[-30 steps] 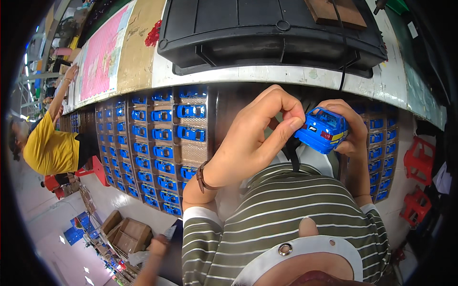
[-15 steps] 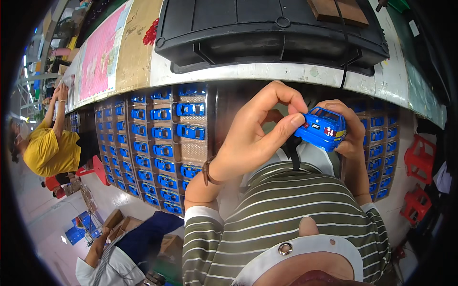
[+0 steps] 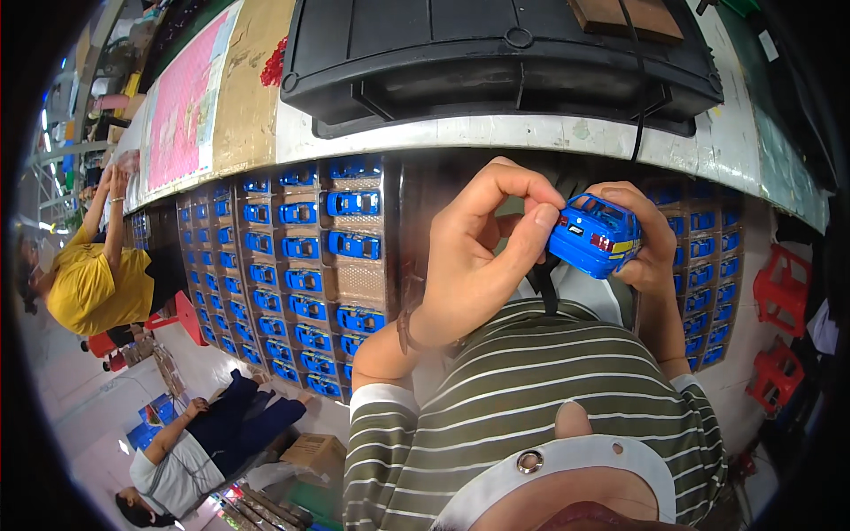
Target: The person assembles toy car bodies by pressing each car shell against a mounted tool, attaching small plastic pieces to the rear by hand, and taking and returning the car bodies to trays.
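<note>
A blue toy car body [image 3: 595, 234] with red tail lights and a yellow side stripe is held in front of my chest, its rear end toward me. My right hand [image 3: 651, 234] wraps round the car's right side. My left hand [image 3: 491, 243] pinches thumb and index finger together against the car's left rear corner; whatever lies between the fingertips is hidden. To the left, a clear plastic tray [image 3: 359, 281] carries rows of similar blue car bodies [image 3: 356, 244]. More blue car bodies [image 3: 699, 248] stand in rows to the right.
A white worktop [image 3: 425, 137] runs ahead of me, bearing a large black plastic bin [image 3: 425, 84]. A black cable [image 3: 639, 115] hangs over its edge. Red stools [image 3: 779, 288] stand at the right. A person in yellow [image 3: 97, 288] works at the left; another in white [image 3: 181, 473] is behind.
The car has shifted slightly left and tipped a little in my right hand. My left fingertips have moved up a bit along its corner. The person in white has moved back.
</note>
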Available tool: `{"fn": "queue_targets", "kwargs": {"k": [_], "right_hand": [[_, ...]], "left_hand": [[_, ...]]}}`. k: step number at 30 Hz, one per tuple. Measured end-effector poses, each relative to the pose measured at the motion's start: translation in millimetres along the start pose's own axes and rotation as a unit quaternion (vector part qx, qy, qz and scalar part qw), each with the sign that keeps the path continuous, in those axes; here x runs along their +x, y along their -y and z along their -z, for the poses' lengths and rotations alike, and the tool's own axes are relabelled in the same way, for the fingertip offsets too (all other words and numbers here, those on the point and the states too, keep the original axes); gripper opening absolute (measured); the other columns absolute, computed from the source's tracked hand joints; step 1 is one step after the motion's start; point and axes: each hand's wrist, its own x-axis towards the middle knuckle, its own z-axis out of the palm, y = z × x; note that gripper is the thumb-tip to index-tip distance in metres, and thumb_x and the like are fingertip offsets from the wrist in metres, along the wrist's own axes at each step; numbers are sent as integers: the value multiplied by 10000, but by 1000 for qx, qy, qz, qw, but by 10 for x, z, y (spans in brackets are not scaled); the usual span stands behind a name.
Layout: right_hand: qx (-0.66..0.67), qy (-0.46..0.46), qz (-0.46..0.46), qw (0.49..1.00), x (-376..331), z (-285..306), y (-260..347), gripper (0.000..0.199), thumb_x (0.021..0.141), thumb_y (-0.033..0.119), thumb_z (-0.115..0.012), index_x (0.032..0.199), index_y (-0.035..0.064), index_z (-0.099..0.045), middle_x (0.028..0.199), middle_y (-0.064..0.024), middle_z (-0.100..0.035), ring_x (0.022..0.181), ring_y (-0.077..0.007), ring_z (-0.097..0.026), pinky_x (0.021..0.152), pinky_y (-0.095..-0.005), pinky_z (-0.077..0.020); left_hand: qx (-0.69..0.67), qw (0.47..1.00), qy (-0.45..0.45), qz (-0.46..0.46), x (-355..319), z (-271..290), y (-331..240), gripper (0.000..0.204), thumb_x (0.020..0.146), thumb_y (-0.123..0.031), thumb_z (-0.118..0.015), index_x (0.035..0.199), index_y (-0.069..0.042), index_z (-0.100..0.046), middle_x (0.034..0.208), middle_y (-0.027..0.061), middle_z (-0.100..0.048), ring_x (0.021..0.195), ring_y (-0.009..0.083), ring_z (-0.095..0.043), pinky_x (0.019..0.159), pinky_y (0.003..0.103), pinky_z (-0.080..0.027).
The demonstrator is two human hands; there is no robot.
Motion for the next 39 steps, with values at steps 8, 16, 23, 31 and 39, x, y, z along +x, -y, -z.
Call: {"fn": "queue_targets", "kwargs": {"k": [8, 16, 23, 31, 39], "right_hand": [[37, -11, -27, 999, -52, 5, -5, 695, 672, 436, -721, 1153, -26, -525, 1124, -178, -553, 1019, -263, -563, 878, -338, -435], [139, -13, 36, 990, 25, -119, -7, 800, 675, 525, -707, 1135, -96, -502, 1085, -228, -552, 991, -302, -567, 848, -381, -455], [231, -11, 38, 972, 58, -118, -147, 787, 653, 413, -767, 1183, -85, -465, 1131, -225, -533, 1019, -276, -562, 874, -361, -462], [213, -48, -85, 972, -135, -63, -1, 801, 707, 502, -686, 1207, -80, -458, 1187, -169, -521, 1087, -230, -523, 933, -341, -407], [230, -154, -51, 960, 97, 210, 738, 1018, 662, 482, -743, 1381, 2, -207, 1415, -180, -226, 1167, -261, -450, 911, -331, -424]], "left_hand": [[44, 998, 34, 2, 59, 33, -30, 79, 845, -37, -574, 918, -9, -585, 885, 21, -545, 763, 55, -529, 650, 189, -458], [-132, 989, 44, 49, -15, -143, 284, 101, 889, -19, -510, 987, -4, -528, 798, 3, -524, 668, 22, -488, 564, 164, -391], [24, 973, -56, -223, 22, -134, 347, 330, 793, 25, -515, 1123, 19, -503, 994, 124, -505, 853, 167, -537, 695, 255, -452], [149, 904, 111, -384, 254, -52, 197, 368, 711, -56, -699, 1058, 14, -596, 1034, 164, -585, 942, 316, -578, 802, 374, -474], [-37, 997, 3, -62, 507, -591, 113, 385, 864, -1, -546, 1237, 49, -465, 1019, 106, -600, 930, 147, -573, 793, 262, -476]]}}
